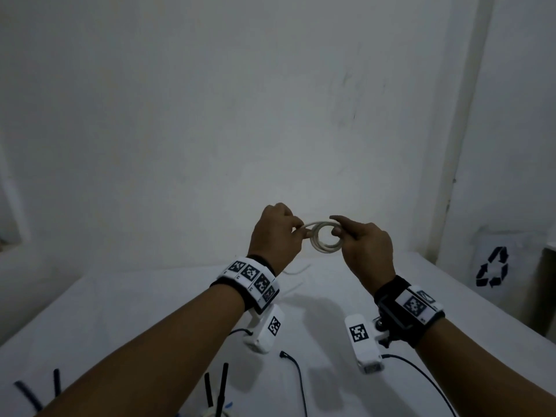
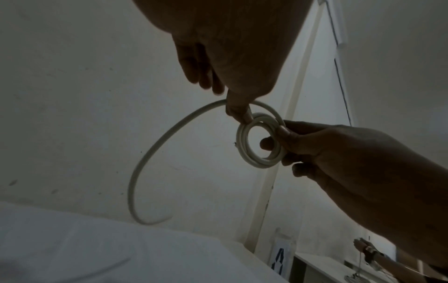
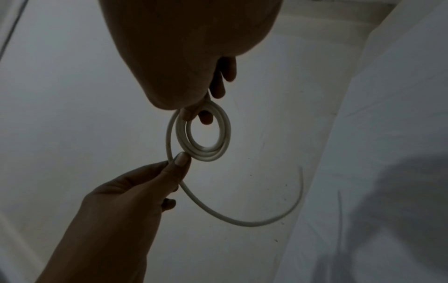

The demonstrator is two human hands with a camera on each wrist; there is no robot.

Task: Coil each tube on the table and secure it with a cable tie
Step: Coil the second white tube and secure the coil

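White tube (image 1: pixel 323 239) coiled in small ring, held in air above counter (image 1: pixel 120 311), ring upright facing the person; left hand (image 1: pixel 275 236) and right hand (image 1: pixel 365 246) pinch opposite sides; loose tail curves down-left.

The head view looks forward and down over the table (image 1: pixel 150 311), while both wrist views look up closely at the same coiled tube (image 2: pixel 260 141).

Both forearms reach forward, raised, hands close together at the same height. The left hand (image 1: pixel 275 233) pinches between thumb and forefinger, other fingers curled; the right hand (image 1: pixel 365 246) pinches likewise, index finger extended, knuckles up
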